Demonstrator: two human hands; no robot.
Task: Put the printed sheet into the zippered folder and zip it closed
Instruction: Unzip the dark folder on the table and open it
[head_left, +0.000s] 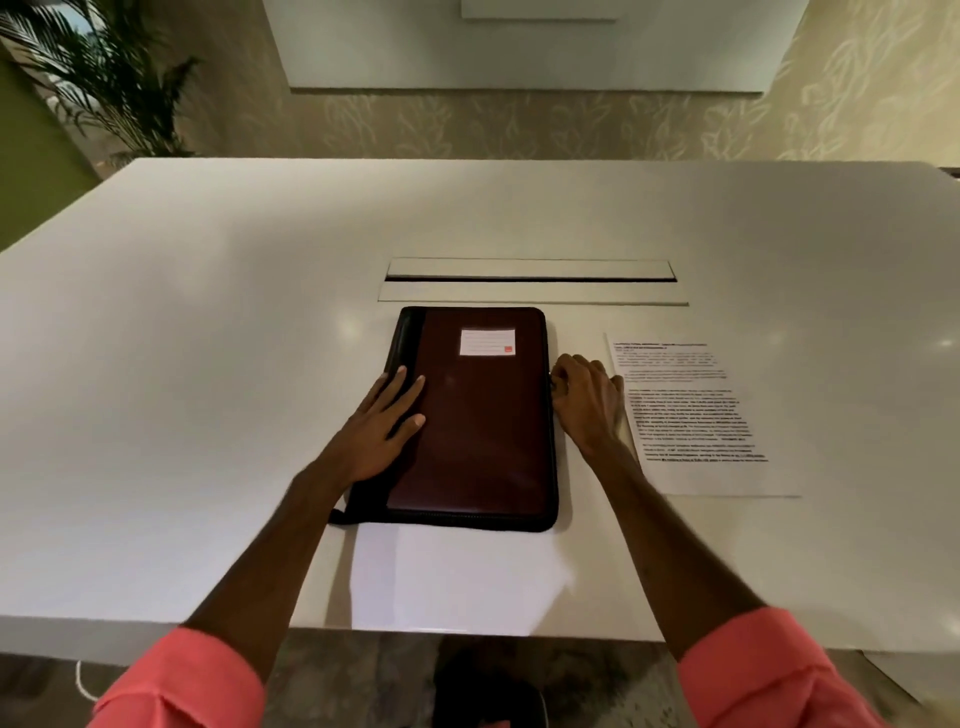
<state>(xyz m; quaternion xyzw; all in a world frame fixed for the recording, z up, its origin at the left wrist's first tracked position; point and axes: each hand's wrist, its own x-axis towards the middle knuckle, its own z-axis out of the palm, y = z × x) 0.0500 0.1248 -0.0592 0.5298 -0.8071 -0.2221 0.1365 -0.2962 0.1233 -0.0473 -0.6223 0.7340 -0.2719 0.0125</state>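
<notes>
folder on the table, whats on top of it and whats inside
On the closed folder lie a white label near its far edge and the left hand, flat on its left side. Its inside is hidden. The printed sheet lies outside, to its right.

Office meeting room: white conference table (208, 364) with cable hatch (530, 278), potted palm (104, 78).

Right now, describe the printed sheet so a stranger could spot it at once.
Start at the white table and find the dark zippered folder lying flat in its middle. Just right of it, past the right hand, lies the printed sheet. It is the only loose white page, covered in black text.
</notes>
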